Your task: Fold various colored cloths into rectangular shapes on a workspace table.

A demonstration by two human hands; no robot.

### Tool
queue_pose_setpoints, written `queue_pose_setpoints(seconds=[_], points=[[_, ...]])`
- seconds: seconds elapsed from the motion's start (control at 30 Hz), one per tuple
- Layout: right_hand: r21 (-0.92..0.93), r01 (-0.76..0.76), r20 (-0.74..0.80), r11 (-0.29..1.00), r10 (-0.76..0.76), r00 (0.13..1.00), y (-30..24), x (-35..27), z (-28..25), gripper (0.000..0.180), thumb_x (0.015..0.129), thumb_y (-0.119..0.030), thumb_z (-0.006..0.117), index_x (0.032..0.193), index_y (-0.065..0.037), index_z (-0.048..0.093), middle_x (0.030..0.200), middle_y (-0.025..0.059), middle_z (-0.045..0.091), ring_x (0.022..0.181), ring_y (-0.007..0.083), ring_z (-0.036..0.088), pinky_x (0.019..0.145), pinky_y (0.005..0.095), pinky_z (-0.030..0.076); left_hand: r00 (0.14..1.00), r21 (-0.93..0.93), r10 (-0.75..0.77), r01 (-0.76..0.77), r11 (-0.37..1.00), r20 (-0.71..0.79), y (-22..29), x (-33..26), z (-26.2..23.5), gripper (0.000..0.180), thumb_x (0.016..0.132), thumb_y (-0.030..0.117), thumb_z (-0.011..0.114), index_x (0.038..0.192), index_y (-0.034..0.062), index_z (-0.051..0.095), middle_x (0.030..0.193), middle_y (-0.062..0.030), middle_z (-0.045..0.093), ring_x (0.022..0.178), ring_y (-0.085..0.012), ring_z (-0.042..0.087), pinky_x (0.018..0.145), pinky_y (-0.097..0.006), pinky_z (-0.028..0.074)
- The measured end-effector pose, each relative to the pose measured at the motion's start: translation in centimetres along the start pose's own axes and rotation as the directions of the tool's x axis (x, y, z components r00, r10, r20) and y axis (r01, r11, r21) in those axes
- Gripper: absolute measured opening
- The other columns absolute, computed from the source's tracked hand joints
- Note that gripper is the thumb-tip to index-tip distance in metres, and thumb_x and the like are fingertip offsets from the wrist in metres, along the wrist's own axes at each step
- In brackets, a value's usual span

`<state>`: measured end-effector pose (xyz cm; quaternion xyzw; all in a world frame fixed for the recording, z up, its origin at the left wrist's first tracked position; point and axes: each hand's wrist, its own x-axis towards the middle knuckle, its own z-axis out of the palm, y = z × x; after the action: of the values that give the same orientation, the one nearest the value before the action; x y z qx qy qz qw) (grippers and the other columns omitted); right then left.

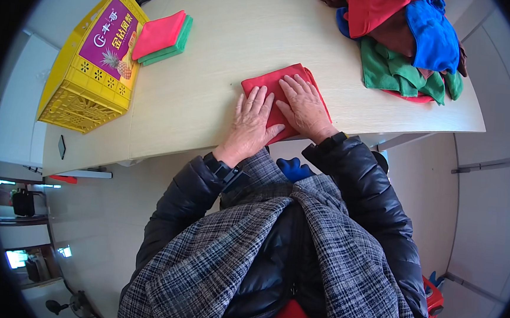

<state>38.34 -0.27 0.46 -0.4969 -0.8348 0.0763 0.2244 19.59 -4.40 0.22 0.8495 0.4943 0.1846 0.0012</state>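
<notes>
Pale wood-grain tabletop (216, 44) carries a folded red cloth square (273, 82) at its near edge, partly hidden beneath left hand (244, 126) and right hand (307, 108), each grip flat, fingers spread. Far right, a crumpled multicoloured cloth pile (400, 42) is cut off at the top.

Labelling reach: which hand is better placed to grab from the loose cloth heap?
Probably the right hand: it lies on the folded red cloth, nearer the heap; the left hand is farther away.

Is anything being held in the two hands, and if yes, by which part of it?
Nothing is gripped: the left hand and right hand rest flat on the folded red cloth square.
</notes>
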Motion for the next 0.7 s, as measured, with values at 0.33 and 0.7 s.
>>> queue_pose_setpoints(seconds=[0.33,0.7], points=[[-0.184,0.07,-0.09,0.98,-0.088,0.992,1.5,1.5,1.5,0.055,0.101,-0.039,0.051,0.144,-0.006,0.049,0.152,0.0146,0.046,0.144,0.0349,0.037,0.12,0.0508,0.025,0.997,0.065,0.057,-0.061,0.996,0.059,0.8,-1.1,-0.3,0.077,0.094,0.049,0.061,0.148,-0.0027,0.042,0.158,-0.0198,0.035,0.15,-0.0328,0.025,0.123,-0.055,0.014],[-0.206,0.019,-0.095,0.978,-0.039,0.995,0.8,-1.6,-0.5,0.057,0.101,-0.04,0.051,0.148,-0.008,0.045,0.155,0.0135,0.043,0.147,0.0333,0.033,0.12,0.0493,0.025,0.989,-0.079,0.145,-0.146,0.986,-0.018,1.6,-3.7,-2.5,0.065,0.092,0.037,0.066,0.145,0.0025,0.048,0.154,-0.0143,0.043,0.146,-0.0303,0.035,0.122,-0.053,0.021]])
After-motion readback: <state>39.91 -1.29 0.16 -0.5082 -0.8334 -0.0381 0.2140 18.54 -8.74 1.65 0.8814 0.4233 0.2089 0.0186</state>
